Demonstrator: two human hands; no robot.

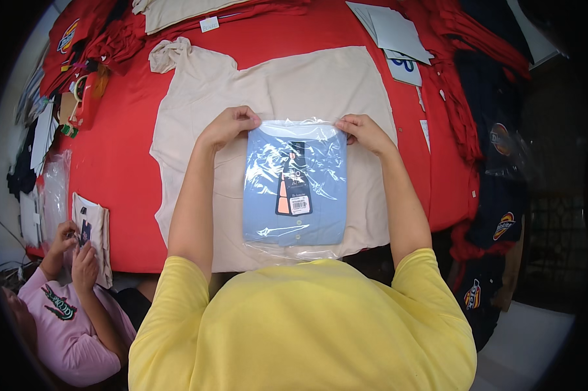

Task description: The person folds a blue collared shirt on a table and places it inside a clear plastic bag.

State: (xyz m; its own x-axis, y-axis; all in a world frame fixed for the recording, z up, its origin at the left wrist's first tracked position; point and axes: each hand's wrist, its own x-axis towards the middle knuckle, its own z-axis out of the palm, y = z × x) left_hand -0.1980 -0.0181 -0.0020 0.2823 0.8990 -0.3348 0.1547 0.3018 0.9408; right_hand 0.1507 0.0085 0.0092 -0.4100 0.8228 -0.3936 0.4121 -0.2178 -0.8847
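A folded light-blue shirt (295,195) lies flat inside a clear plastic bag (320,140), its collar end toward the far side and its lower fold toward the person. The bag is glossy and wrinkled, catching bright glare across the upper half, and its loose open end reaches just past the shirt's top edge. A dark hang tag with an orange lower part and a white barcode sticker (299,205) shows through the film at the middle of the shirt. The packed shirt rests squarely on a spread beige garment (307,85), near its middle.
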